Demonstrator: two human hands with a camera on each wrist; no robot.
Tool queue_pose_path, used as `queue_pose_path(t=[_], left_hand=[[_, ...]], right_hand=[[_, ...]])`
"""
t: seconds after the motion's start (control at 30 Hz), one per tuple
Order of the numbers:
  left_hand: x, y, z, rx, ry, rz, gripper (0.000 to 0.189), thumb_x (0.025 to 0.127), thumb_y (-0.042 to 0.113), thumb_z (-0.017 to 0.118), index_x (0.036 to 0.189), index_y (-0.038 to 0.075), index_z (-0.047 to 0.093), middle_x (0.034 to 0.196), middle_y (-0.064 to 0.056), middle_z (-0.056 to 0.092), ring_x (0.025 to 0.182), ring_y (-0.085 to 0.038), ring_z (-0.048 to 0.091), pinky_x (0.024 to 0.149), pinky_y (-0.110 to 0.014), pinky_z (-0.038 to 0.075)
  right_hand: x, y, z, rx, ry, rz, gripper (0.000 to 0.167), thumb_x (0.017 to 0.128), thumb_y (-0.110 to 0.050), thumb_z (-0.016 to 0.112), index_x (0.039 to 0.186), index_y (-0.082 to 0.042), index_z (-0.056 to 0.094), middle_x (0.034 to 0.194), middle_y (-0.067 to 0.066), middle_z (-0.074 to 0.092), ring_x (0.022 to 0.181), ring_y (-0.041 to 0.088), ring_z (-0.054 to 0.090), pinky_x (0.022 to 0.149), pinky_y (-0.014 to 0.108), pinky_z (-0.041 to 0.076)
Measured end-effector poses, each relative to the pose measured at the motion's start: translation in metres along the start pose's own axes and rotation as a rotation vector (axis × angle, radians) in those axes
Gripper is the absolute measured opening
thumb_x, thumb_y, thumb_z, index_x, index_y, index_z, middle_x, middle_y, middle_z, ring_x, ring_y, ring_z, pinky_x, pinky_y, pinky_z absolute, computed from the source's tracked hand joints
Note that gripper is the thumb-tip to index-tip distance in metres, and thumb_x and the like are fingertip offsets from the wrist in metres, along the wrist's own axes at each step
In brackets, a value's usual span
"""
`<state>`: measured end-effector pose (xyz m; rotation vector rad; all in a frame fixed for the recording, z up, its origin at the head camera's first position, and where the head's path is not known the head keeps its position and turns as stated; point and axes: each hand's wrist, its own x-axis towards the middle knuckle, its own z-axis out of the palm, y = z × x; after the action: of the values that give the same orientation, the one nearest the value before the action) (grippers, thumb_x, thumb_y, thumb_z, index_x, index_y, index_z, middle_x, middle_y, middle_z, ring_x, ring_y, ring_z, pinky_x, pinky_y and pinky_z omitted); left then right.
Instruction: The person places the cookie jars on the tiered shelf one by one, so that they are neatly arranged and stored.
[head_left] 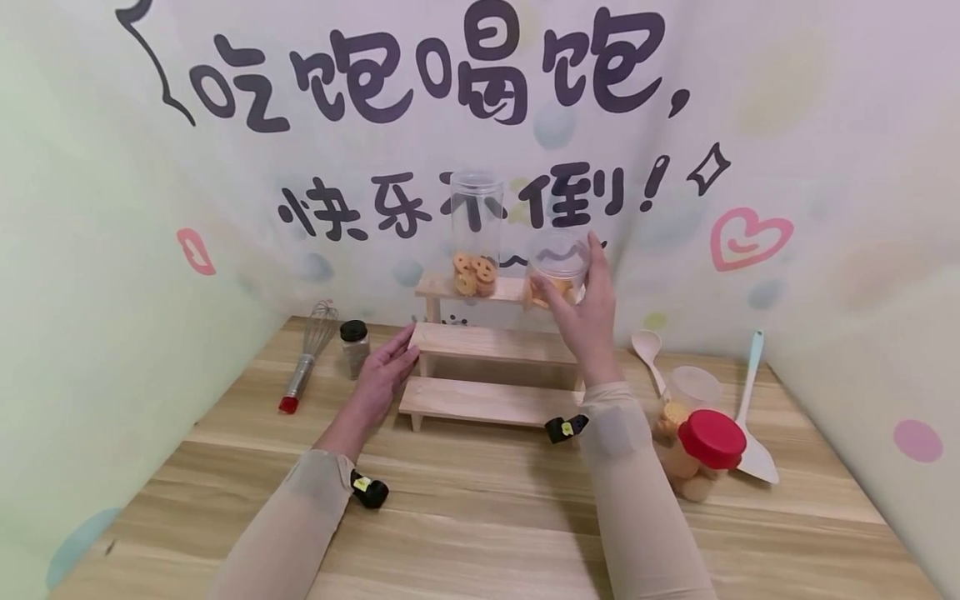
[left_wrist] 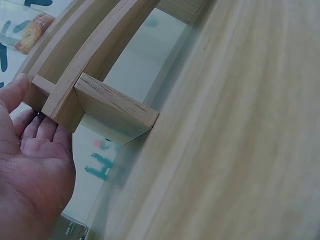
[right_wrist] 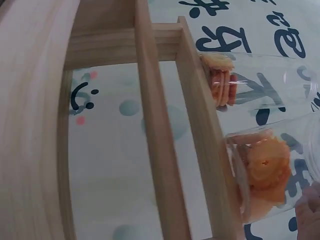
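Observation:
A three-tier wooden step shelf [head_left: 495,341] stands on the table against the back wall. My left hand [head_left: 381,377] holds the left end of its middle tier, thumb [left_wrist: 16,92] above and fingers curled under the edge. On the top tier's left part stands a tall clear jar [head_left: 477,225] with ring-shaped cookies at its bottom. My right hand [head_left: 588,321] grips a shorter, wider clear jar [right_wrist: 267,170] of orange-brown cookies at the top tier's right end. Its base appears at the tier's surface in the right wrist view; whether its full weight rests there I cannot tell.
On the left lie a whisk [head_left: 303,367] and a black-lidded small jar [head_left: 354,346]. To the right are a white spoon [head_left: 648,350], a clear container [head_left: 696,386] with cookies close by, a red-lidded jar [head_left: 708,450] and a white spatula [head_left: 753,446].

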<state>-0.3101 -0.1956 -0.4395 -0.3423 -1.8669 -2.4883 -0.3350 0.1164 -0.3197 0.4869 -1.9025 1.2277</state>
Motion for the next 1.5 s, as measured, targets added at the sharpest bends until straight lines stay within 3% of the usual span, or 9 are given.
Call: queue_pose_path(t=[0.1, 0.23, 0.33, 0.73, 0.9, 1.03, 1.5], left_hand=[[0.000, 0.001, 0.000, 0.011, 0.003, 0.002, 0.060, 0.102, 0.014, 0.060, 0.156, 0.011, 0.036, 0.164, -0.004, 0.028, 0.147, -0.018, 0.032, 0.118, -0.029, 0.032], [0.001, 0.001, -0.001, 0.012, 0.022, 0.020, 0.058, 0.102, 0.013, 0.059, 0.156, 0.012, 0.037, 0.164, -0.002, 0.028, 0.147, -0.018, 0.033, 0.118, -0.029, 0.033], [0.000, 0.001, -0.002, 0.000, 0.026, 0.015, 0.057, 0.102, 0.012, 0.059, 0.156, 0.012, 0.037, 0.164, -0.002, 0.028, 0.147, -0.017, 0.033, 0.118, -0.029, 0.033], [-0.002, 0.001, -0.001, -0.001, 0.027, 0.000, 0.058, 0.102, 0.013, 0.059, 0.156, 0.012, 0.037, 0.163, -0.003, 0.030, 0.146, -0.018, 0.034, 0.119, -0.031, 0.032], [-0.003, 0.000, -0.001, -0.012, 0.020, 0.003, 0.057, 0.103, 0.012, 0.058, 0.156, 0.011, 0.037, 0.164, -0.004, 0.029, 0.147, -0.018, 0.033, 0.119, -0.031, 0.031], [0.000, 0.000, 0.000, -0.024, 0.012, 0.015, 0.057, 0.103, 0.011, 0.057, 0.156, 0.010, 0.036, 0.164, -0.004, 0.029, 0.147, -0.018, 0.032, 0.120, -0.033, 0.030], [0.000, 0.000, 0.004, -0.024, 0.005, 0.008, 0.058, 0.103, 0.010, 0.057, 0.156, 0.009, 0.035, 0.164, -0.005, 0.028, 0.147, -0.019, 0.032, 0.119, -0.031, 0.031]], right_hand=[[-0.001, 0.006, 0.003, 0.053, -0.044, 0.105, 0.097, 0.082, -0.032, 0.086, 0.158, -0.016, 0.028, 0.153, 0.009, 0.043, 0.138, 0.020, 0.045, 0.116, 0.033, 0.037], [-0.003, 0.017, 0.009, 0.044, -0.147, 0.272, 0.102, 0.080, -0.041, 0.086, 0.158, -0.015, 0.026, 0.148, 0.007, 0.050, 0.134, 0.017, 0.047, 0.115, 0.031, 0.037], [-0.006, 0.022, 0.012, 0.014, -0.185, 0.323, 0.105, 0.079, -0.044, 0.086, 0.158, -0.012, 0.025, 0.149, 0.006, 0.049, 0.133, 0.018, 0.047, 0.115, 0.032, 0.037], [-0.008, 0.024, 0.007, -0.049, -0.237, 0.317, 0.101, 0.082, -0.051, 0.081, 0.158, -0.012, 0.025, 0.149, 0.005, 0.048, 0.133, 0.021, 0.047, 0.115, 0.039, 0.038], [-0.010, 0.025, 0.007, -0.087, -0.304, 0.296, 0.106, 0.088, -0.052, 0.073, 0.162, -0.009, 0.011, 0.155, 0.011, 0.042, 0.140, 0.024, 0.042, 0.119, 0.040, 0.033], [-0.011, 0.024, 0.009, -0.106, -0.296, 0.240, 0.107, 0.092, -0.049, 0.070, 0.161, -0.005, 0.002, 0.157, 0.017, 0.038, 0.142, 0.028, 0.039, 0.121, 0.041, 0.030], [-0.016, 0.028, 0.007, -0.155, -0.241, 0.184, 0.092, 0.096, -0.037, 0.070, 0.159, 0.002, 0.015, 0.157, 0.021, 0.037, 0.142, 0.033, 0.041, 0.121, 0.044, 0.030]])
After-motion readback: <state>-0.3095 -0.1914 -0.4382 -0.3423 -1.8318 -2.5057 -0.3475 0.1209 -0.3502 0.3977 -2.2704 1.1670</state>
